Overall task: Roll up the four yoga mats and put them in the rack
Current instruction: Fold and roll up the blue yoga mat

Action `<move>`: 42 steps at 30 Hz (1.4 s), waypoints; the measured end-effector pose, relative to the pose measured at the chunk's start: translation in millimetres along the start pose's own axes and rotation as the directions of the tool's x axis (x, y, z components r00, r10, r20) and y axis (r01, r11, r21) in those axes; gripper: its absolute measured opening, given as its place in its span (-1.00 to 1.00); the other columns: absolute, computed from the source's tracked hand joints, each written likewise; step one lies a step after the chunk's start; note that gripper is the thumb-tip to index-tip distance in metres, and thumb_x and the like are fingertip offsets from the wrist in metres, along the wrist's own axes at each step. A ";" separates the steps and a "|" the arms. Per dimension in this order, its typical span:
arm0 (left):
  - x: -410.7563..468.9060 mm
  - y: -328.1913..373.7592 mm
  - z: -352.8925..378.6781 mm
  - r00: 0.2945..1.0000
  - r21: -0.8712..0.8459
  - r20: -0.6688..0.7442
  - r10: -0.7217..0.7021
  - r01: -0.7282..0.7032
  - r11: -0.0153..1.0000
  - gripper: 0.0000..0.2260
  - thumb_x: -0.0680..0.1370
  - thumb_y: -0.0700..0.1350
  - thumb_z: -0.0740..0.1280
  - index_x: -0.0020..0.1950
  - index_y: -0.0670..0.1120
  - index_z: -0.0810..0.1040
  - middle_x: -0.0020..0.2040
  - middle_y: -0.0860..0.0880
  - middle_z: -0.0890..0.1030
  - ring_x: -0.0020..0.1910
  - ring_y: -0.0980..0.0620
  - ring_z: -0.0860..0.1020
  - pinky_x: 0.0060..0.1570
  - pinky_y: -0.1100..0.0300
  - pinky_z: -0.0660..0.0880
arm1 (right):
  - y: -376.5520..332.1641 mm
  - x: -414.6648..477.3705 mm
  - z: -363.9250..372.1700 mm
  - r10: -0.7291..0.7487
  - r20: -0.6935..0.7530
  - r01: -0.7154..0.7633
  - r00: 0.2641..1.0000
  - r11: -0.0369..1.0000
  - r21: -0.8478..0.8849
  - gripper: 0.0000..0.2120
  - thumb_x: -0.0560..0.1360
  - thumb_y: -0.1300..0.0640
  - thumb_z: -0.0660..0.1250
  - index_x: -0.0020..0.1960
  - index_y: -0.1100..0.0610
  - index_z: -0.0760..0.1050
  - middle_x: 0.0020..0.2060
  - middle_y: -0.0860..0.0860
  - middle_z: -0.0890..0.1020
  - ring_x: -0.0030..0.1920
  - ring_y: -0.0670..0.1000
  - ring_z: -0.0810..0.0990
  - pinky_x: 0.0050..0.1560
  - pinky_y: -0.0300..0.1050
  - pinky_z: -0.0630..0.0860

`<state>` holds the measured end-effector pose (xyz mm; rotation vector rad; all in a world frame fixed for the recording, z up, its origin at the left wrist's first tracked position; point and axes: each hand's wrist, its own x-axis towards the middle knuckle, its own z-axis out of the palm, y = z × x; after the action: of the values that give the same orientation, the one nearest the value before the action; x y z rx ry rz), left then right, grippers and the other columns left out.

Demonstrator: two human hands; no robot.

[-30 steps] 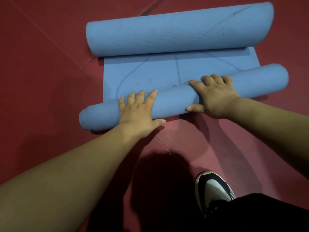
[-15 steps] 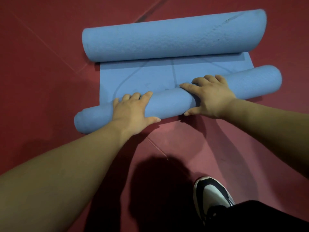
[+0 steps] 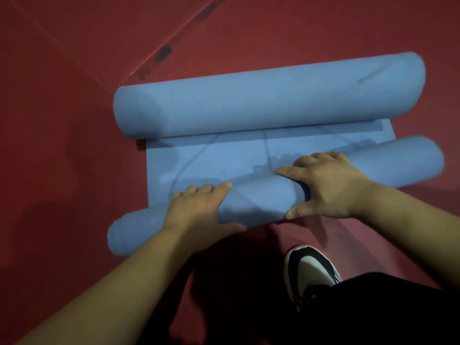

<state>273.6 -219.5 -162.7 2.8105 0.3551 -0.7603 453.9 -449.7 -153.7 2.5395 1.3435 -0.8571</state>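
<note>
A blue yoga mat lies on the red floor with both ends rolled. The thick far roll [image 3: 261,103] runs across the middle of the view. A narrow flat strip [image 3: 211,158] with dark line markings joins it to the thinner near roll [image 3: 261,197]. My left hand [image 3: 196,210] grips the near roll left of its middle, fingers over the top and thumb on the near side. My right hand [image 3: 328,185] grips it right of the middle in the same way. No rack and no other mat is in view.
Red padded floor [image 3: 74,120] surrounds the mat, with a seam carrying dark marks [image 3: 161,53] running diagonally at the top. My black-and-white shoe [image 3: 311,267] and dark trouser leg [image 3: 385,307] are at the lower right, just behind the near roll.
The near roll has turned forward towards the far roll, so the flat strip between them is narrower. Both hands' fingers have curled further over the roll.
</note>
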 end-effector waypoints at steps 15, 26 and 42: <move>-5.2 -5.4 7.2 0.997 -0.083 0.061 0.052 -0.047 0.995 0.00 0.16 0.64 0.06 0.54 0.24 0.15 0.42 0.09 0.44 0.36 -0.04 0.45 0.35 -0.03 0.32 | -20.9 -12.7 27.8 0.055 -0.139 -0.048 0.989 0.997 0.054 -0.06 0.32 -0.68 -0.33 0.48 -0.26 0.29 0.29 -0.15 0.51 0.30 0.02 0.47 0.27 0.06 0.40; -21.5 12.7 39.8 0.936 0.035 -0.347 0.057 -0.047 0.998 -0.17 0.36 0.56 0.18 0.46 0.05 0.47 0.22 -0.02 0.59 0.14 -0.14 0.55 0.16 -0.16 0.43 | -16.8 -1.7 27.7 0.070 -0.178 -0.059 0.982 0.996 0.068 -0.05 0.33 -0.68 -0.31 0.46 -0.23 0.36 0.30 -0.13 0.52 0.30 0.04 0.47 0.28 0.09 0.40; 9.7 14.0 17.0 0.973 -0.038 -0.185 -0.137 0.133 0.990 -0.24 0.43 0.51 -0.14 0.45 0.16 0.39 0.37 0.06 0.48 0.34 -0.06 0.43 0.28 -0.07 0.32 | -24.0 -1.2 36.1 0.203 -0.323 -0.194 0.924 0.979 0.061 -0.32 0.54 -0.49 -0.14 0.26 -0.14 0.54 0.13 -0.10 0.64 0.17 0.11 0.57 0.23 0.09 0.33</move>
<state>277.7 -235.5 -180.2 2.8638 0.5880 -0.5130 419.1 -449.9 -179.7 2.8739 1.1239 -0.4306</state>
